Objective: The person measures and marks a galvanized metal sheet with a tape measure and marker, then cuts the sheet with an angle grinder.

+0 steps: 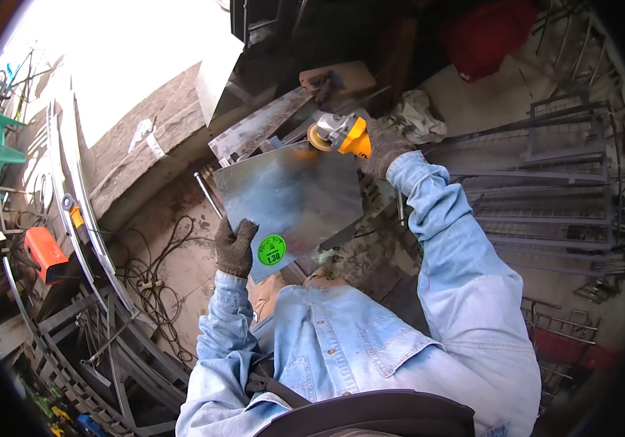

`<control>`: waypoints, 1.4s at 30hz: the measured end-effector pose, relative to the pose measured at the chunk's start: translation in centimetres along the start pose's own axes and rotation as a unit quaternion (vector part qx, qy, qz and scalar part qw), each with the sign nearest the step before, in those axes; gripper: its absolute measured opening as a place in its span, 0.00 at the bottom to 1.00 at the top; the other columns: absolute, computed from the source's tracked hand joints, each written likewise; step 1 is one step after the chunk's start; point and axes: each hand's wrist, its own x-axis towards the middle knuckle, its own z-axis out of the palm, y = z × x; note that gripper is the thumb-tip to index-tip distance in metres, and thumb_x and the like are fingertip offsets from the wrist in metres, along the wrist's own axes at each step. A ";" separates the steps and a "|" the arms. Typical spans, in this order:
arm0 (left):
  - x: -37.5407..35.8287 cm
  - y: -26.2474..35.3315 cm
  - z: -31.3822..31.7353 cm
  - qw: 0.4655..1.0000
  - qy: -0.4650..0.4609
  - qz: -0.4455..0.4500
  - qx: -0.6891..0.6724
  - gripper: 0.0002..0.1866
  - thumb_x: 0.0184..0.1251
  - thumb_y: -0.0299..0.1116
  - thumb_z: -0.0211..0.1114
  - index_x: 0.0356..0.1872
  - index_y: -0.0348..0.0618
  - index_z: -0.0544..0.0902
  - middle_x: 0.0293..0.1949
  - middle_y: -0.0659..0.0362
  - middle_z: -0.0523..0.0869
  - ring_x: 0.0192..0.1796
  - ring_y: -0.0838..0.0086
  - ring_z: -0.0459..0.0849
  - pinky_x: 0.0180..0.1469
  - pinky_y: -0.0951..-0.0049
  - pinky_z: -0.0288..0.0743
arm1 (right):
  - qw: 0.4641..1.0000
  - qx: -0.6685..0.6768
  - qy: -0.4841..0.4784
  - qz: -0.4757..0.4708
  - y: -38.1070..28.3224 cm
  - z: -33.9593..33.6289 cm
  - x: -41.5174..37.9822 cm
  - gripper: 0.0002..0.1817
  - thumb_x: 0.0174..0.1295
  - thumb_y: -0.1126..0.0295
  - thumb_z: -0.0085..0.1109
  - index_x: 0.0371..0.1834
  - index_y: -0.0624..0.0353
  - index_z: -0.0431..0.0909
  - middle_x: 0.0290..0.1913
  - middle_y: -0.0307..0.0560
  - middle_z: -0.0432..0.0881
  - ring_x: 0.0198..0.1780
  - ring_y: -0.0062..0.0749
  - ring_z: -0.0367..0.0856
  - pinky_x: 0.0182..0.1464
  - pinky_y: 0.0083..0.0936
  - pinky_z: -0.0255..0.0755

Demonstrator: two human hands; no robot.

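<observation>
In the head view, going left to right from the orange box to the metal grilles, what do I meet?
Orange box → black cable → left hand → green sticker → grinder → right hand → metal grilles.

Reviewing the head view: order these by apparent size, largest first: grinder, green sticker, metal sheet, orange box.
1. Metal sheet
2. Grinder and orange box: too alike to rank, the grinder being partly covered
3. Green sticker

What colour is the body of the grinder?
The grinder has a yellow body with a silver-grey metal head, shown best in the head view.
</observation>
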 end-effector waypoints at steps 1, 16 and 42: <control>-0.1 0.0 0.0 1.000 -0.001 0.000 0.000 0.16 0.67 0.25 0.67 0.54 0.32 0.79 0.42 0.57 0.86 0.43 0.75 0.84 0.49 0.70 0.81 | 1.000 -0.010 0.005 0.015 0.7 0.1 0.3 0.46 0.47 0.58 0.71 0.71 0.53 0.60 0.55 0.60 0.81 0.57 0.56 0.81 0.59 0.43 0.74; -0.9 0.8 -0.2 0.998 -0.015 0.007 0.054 0.13 0.70 0.23 0.63 0.52 0.32 0.77 0.41 0.56 0.85 0.43 0.75 0.85 0.48 0.72 0.82 | 0.998 -0.001 -0.005 0.063 5.1 -2.0 -1.8 0.49 0.47 0.57 0.73 0.73 0.55 0.57 0.59 0.61 0.80 0.60 0.57 0.79 0.61 0.44 0.73; -0.6 0.5 -0.6 0.999 -0.022 -0.007 0.048 0.16 0.71 0.24 0.63 0.57 0.33 0.76 0.43 0.56 0.85 0.44 0.74 0.85 0.49 0.72 0.83 | 0.994 0.026 -0.012 -0.105 1.6 0.1 -1.4 0.44 0.48 0.65 0.72 0.72 0.52 0.62 0.60 0.61 0.78 0.59 0.59 0.78 0.60 0.43 0.74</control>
